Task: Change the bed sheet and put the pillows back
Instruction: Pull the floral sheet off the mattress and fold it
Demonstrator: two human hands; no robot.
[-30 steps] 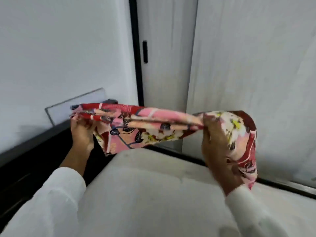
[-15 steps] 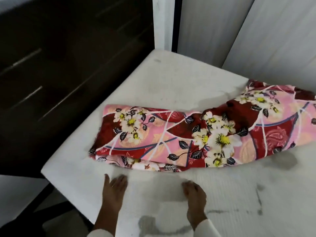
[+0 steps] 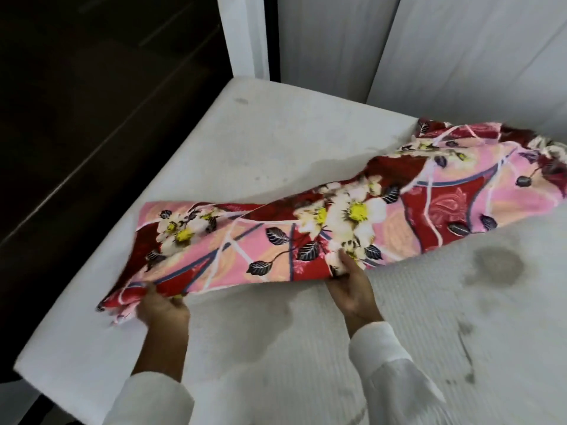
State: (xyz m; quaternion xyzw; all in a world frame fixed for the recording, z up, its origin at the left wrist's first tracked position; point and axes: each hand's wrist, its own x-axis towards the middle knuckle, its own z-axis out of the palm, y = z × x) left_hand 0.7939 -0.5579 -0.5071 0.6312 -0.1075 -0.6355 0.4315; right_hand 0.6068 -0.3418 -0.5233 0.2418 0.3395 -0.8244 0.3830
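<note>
White mattress (image 3: 276, 142): bare, stained, fills centre frame.
Sheet: red-and-pink floral folded cotton bed sheet (image 3: 306, 231), long axis lower left to upper right.
Left hand (image 3: 162, 308): pinching its lower-left near corner.
Right hand (image 3: 352, 286): pinching its near edge mid-length.
Next, judged: bulk lies beyond both grips; unfold away.

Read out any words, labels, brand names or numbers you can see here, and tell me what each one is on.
There are none to read.
The floral bed sheet held by the left hand and the right hand shows only flowers, leaves and lines.
The bare mattress carries stains, no tag or print in view.
The wall panels and the dark headboard show no lettering.
</note>
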